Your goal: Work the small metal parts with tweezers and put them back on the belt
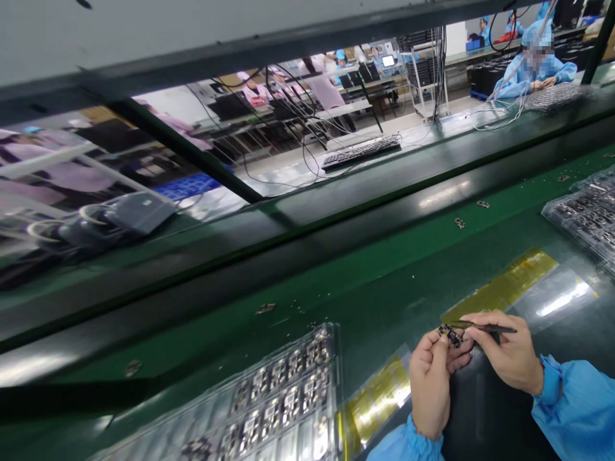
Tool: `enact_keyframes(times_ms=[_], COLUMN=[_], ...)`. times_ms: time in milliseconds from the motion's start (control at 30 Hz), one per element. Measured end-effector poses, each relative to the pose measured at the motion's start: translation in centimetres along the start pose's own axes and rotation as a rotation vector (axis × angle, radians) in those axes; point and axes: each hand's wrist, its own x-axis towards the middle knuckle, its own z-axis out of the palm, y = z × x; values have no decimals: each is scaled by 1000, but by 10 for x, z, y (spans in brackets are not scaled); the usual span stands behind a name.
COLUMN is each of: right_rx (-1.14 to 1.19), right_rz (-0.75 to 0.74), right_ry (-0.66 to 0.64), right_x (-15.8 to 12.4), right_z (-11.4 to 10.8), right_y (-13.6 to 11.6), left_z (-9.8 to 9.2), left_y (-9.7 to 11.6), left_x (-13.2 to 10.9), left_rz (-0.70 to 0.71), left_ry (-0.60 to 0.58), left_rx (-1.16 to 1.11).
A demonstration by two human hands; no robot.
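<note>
Between the thumb and fingers of my left hand (432,378) is a small dark circuit board (451,335). My right hand (510,349) is closed on dark tweezers (492,328), whose tips point left and reach the board's upper edge. Whether the tips grip anything there is too small to tell. Just beyond my hands lies a sheet of yellow tape (509,282) on a clear backing. Another yellow tape sheet (377,394) lies to the left of my left hand, beside a clear plastic tray (336,365) that holds rows of similar boards.
A second tray of boards (589,211) sits at the right edge. Loose small boards (460,223) lie along the green bench. Behind a raised ledge are a keyboard (362,152) and cables. Across from me, a person in blue (514,80) works at another tray.
</note>
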Motion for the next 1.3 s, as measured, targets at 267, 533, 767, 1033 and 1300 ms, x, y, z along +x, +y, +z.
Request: enact_keyframes(times_ms=[267, 533, 767, 1033, 1300], right_rx=[-55, -87, -119, -157, -76], right_rz=[57, 50, -41, -104, 108], right_ry=[-87, 73, 93, -19, -168], right_x=[3, 18, 27, 23, 35], right_z=[2, -15, -18, -10, -28], right_y=[-6, 6, 15, 18, -10], left_z=[0, -7, -20, -45, -51], left_y=[0, 2, 59, 143, 113], left_x=[1, 2, 59, 151, 49], left_rz=[2, -84, 95, 285, 348], left_ry=[7, 54, 185, 465, 281], left_rx=[12, 7, 144, 449, 1056])
